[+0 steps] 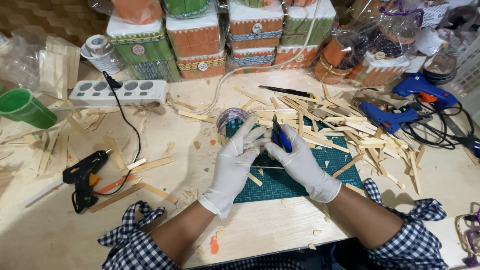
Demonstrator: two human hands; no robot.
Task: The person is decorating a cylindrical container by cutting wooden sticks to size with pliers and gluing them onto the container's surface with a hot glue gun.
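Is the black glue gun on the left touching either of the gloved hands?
Apart. The head view shows the black glue gun lying on the table, with bare tabletop and wooden sticks between it and the left hand.

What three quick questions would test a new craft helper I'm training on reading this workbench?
1. True or false: the right hand grips blue-handled cutters.
2. Which lies left of the green cutting mat: A) black glue gun, B) blue glue gun, C) black-handled knife?
3. What colour is the cup at the left edge?

Key: 1 true; 2 A; 3 green. Both hands wear white gloves; the left hand meets the right at the cutters, over the mat.
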